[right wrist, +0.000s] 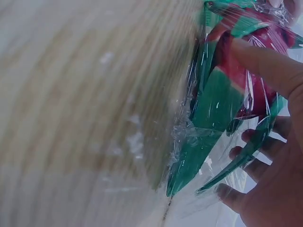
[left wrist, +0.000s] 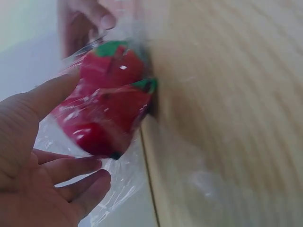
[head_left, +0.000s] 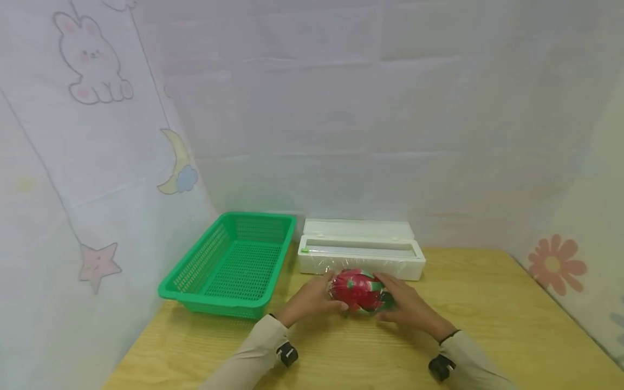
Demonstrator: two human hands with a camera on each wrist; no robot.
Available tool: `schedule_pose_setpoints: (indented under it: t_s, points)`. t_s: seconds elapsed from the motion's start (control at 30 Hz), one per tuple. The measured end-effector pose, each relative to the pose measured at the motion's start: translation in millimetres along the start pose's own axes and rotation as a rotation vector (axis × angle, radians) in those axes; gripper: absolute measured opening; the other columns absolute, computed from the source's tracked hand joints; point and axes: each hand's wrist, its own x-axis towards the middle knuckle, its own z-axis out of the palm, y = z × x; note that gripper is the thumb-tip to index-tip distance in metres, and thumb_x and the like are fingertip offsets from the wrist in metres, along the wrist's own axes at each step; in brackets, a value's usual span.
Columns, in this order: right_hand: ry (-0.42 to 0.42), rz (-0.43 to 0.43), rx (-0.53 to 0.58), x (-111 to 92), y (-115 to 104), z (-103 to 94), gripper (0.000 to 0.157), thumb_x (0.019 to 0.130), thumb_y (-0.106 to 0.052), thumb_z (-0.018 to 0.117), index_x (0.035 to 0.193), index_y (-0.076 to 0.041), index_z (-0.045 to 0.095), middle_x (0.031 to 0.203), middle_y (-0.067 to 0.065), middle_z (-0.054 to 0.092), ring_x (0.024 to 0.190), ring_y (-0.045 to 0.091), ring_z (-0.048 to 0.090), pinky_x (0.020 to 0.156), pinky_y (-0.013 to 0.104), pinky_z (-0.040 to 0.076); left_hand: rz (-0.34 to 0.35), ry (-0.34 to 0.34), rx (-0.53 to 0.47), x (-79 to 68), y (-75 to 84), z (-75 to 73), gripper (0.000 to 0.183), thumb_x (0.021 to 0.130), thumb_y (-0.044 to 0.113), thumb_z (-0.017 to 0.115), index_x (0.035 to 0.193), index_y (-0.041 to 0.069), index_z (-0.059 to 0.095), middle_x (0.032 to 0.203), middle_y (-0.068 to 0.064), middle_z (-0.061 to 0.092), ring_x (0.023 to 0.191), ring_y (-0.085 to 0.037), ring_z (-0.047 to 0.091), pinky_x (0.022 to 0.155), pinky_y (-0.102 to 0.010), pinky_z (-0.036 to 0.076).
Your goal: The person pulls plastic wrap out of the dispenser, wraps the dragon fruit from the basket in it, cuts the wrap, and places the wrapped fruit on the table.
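Note:
A red dragon fruit [head_left: 358, 291] with green scales sits near the middle of the wooden table, wrapped in clear cling film [left wrist: 125, 187]. My left hand [head_left: 314, 299] holds its left end, thumb on the near side and fingers curling round beyond it. The right hand [head_left: 408, 304] grips the opposite end, where long green scales [right wrist: 215, 106] lie under wrinkled film in the right wrist view. Directly behind the fruit stands a white cling film box [head_left: 361, 265], its lid raised; loose film shows between the box and the fruit.
A green plastic basket [head_left: 275, 271] with perforated walls stands left of the box, close to my left forearm. The wooden table [head_left: 487, 314] extends to the right. Printed white cloth [head_left: 312, 108] hangs behind and along both sides.

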Motion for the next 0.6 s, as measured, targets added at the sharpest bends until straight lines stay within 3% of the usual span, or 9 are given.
schedule_pose_setpoints:
  t_s: [0.13,0.3,0.47,0.6]
  points:
    - [-0.038,-0.002,0.034,2.0,2.0,-5.1,0.092,0.076,-0.014,0.087,0.149,0.007,0.034,0.146,0.029,0.044,0.130,0.051,0.045,0.101,0.066,0.040,-0.063,0.018,-0.058,-2.1,-3.0,-7.7,0.078,0.082,0.033,0.084,0.142,-0.001,0.047,0.135,-0.018,0.059,0.124,-0.035,0.056,0.100,-0.050,0.048]
    - [-0.113,-0.041,0.132,4.5,4.8,-16.2,0.086,0.076,0.005,0.074,0.149,0.012,0.028,0.146,0.034,0.040,0.130,0.054,0.042,0.100,0.066,0.039,-0.111,0.013,-0.168,-7.5,-5.3,-14.3,0.074,0.083,0.024,0.082,0.139,-0.007,0.047,0.131,-0.027,0.058,0.120,-0.041,0.058,0.095,-0.053,0.050]
    - [-0.177,-0.063,0.169,9.2,6.7,-27.5,0.081,0.078,0.008,0.064,0.149,0.015,0.024,0.147,0.036,0.038,0.130,0.054,0.042,0.093,0.060,0.046,-0.145,-0.008,-0.143,-16.2,-3.8,-21.5,0.067,0.080,0.016,0.079,0.134,-0.010,0.050,0.119,-0.029,0.063,0.112,-0.042,0.061,0.091,-0.052,0.052]
    - [-0.123,-0.069,0.113,19.8,4.8,-41.1,0.062,0.091,0.004,0.060,0.146,0.014,0.034,0.142,0.035,0.046,0.126,0.053,0.047,0.093,0.063,0.045,-0.080,0.084,-0.101,-18.4,2.6,-36.1,0.050,0.081,0.008,0.075,0.123,-0.011,0.056,0.110,-0.028,0.066,0.103,-0.042,0.065,0.084,-0.050,0.055]
